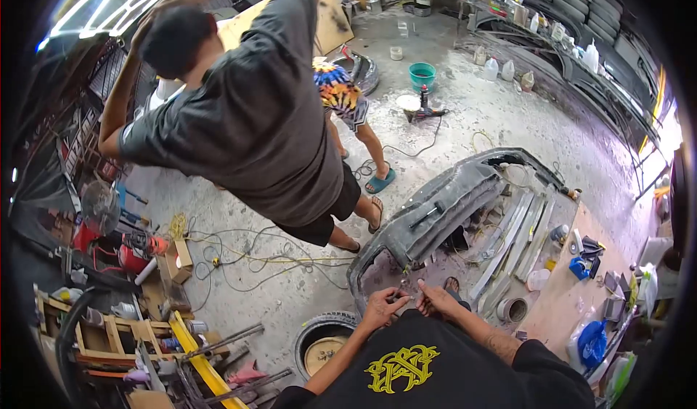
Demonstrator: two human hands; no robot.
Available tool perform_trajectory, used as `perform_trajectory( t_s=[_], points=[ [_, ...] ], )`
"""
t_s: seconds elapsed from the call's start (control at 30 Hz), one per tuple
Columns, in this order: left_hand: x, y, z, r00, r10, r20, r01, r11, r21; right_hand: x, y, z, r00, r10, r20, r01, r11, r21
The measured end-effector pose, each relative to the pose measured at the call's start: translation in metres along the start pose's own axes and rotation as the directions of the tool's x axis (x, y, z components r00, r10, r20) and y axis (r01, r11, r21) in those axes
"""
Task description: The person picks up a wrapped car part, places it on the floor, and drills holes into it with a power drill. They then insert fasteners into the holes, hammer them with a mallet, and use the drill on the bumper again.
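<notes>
Close in front of my black shirt, my left hand (pixel 385 308) and my right hand (pixel 437 299) come together, fingers bent and pinched. Whatever small thing they hold between the fingertips is too tiny to name. Just beyond them lies a grey and black car bumper (pixel 435 217) on the floor, its near end almost below my hands. A dark tool (pixel 427 216) rests on the bumper's surface. To the left of my forearm is a tire (pixel 303 342) with a round tan piece inside it.
One person (pixel 247 111) stands at left with arms raised; another in patterned shorts (pixel 341 93) is behind. Cables (pixel 268 256) cross the floor. Long strips (pixel 519 235) lie inside the bumper's curve. A wooden board (pixel 563 285) carries supplies at right. A teal bucket (pixel 422 76) stands farther back.
</notes>
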State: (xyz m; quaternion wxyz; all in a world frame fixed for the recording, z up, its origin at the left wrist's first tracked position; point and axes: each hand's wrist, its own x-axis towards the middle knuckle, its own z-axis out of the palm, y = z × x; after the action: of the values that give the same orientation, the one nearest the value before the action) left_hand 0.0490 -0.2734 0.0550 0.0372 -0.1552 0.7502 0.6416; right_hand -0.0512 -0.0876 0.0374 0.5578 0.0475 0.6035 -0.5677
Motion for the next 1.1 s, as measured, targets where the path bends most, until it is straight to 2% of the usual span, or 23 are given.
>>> perform_trajectory(
  t_s=[0.07, 0.13, 0.23, 0.27, 0.3, 0.33, 0.37, 0.4, 0.47, 0.5, 0.57, 0.6, 0.67, 0.7, 0.77, 0.83, 0.9, 0.97, 1.1],
  points=[
    [0.012, -0.018, -0.004, 1.0, 0.008, -0.013, -0.007, 1.0, 0.016, 0.004, 0.004, -0.02, 0.998, -0.013, 0.056, 0.011, 0.999, 0.03],
    [0.025, -0.046, -0.01, 0.996, -0.075, -0.047, 0.077, 0.995, 0.056, 0.004, 0.002, -0.036, 0.998, -0.036, 0.042, 0.033, 0.997, 0.067],
    [0.034, -0.143, -0.027, 0.973, -0.192, -0.132, 0.22, 0.943, 0.25, 0.011, -0.004, -0.068, 0.996, -0.049, 0.081, 0.041, 0.994, 0.102],
    [0.027, -0.181, -0.033, 0.942, -0.281, -0.183, 0.324, 0.903, 0.283, 0.013, -0.007, -0.081, 0.995, -0.047, 0.091, 0.037, 0.994, 0.107],
    [0.016, -0.211, -0.039, 0.901, -0.366, -0.235, 0.426, 0.85, 0.309, 0.014, -0.01, -0.096, 0.992, -0.077, 0.096, 0.064, 0.989, 0.132],
    [0.002, -0.23, -0.043, 0.865, -0.429, -0.261, 0.5, 0.681, 0.535, 0.013, -0.012, -0.113, 0.989, -0.105, 0.099, 0.089, 0.984, 0.156],
    [-0.006, -0.234, -0.042, 0.824, -0.479, -0.301, 0.527, 0.456, 0.717, 0.011, -0.017, -0.131, 0.989, -0.1, 0.106, 0.083, 0.984, 0.16],
    [-0.014, -0.229, -0.035, 0.819, -0.484, -0.308, 0.534, 0.449, 0.716, 0.008, -0.023, -0.15, 0.99, -0.117, 0.085, 0.103, 0.982, 0.156],
    [-0.032, -0.207, -0.015, 0.678, -0.613, -0.405, 0.734, 0.586, 0.342, 0.008, -0.032, -0.185, 0.989, -0.123, 0.083, 0.109, 0.982, 0.155],
    [-0.031, -0.196, -0.001, 0.666, -0.621, -0.413, 0.745, 0.575, 0.337, 0.01, -0.035, -0.203, 0.991, -0.12, 0.065, 0.109, 0.983, 0.149],
    [-0.019, -0.174, 0.024, 0.699, -0.564, -0.439, 0.705, 0.644, 0.297, 0.017, -0.038, -0.238, 0.993, -0.105, 0.053, 0.096, 0.986, 0.137],
    [-0.012, -0.169, 0.035, 0.686, -0.573, -0.449, 0.718, 0.634, 0.287, 0.017, -0.043, -0.249, 0.993, -0.093, 0.069, 0.084, 0.987, 0.135],
    [0.01, -0.164, 0.06, 0.774, -0.428, -0.466, 0.605, 0.717, 0.347, 0.016, -0.064, -0.272, 0.989, -0.104, 0.108, 0.098, 0.993, 0.059],
    [0.025, -0.152, 0.072, 0.763, -0.445, -0.469, 0.623, 0.701, 0.347, 0.017, -0.072, -0.281, 0.988, -0.093, 0.121, 0.087, 0.995, 0.049],
    [0.06, -0.13, 0.097, 0.786, -0.388, -0.481, 0.557, 0.782, 0.28, 0.024, -0.083, -0.293, 0.979, -0.061, 0.192, 0.062, 0.998, -0.001],
    [0.098, -0.077, 0.12, 0.836, -0.368, -0.407, 0.485, 0.843, 0.232, 0.034, -0.087, -0.301, 0.963, -0.078, 0.257, 0.091, 0.995, -0.038],
    [0.133, -0.021, 0.146, 0.869, -0.362, -0.337, 0.39, 0.921, 0.019, 0.045, -0.087, -0.303, 0.942, -0.096, 0.321, 0.125, 0.99, -0.069],
    [0.16, 0.037, 0.17, 0.889, -0.345, -0.3, 0.367, 0.93, 0.02, 0.055, -0.083, -0.298, 0.908, -0.172, 0.382, 0.208, 0.977, -0.055],
    [0.179, 0.086, 0.194, 0.917, -0.338, -0.211, 0.366, 0.925, 0.106, 0.055, -0.087, -0.284, 0.888, -0.181, 0.422, 0.162, 0.983, 0.081]
  ],
)
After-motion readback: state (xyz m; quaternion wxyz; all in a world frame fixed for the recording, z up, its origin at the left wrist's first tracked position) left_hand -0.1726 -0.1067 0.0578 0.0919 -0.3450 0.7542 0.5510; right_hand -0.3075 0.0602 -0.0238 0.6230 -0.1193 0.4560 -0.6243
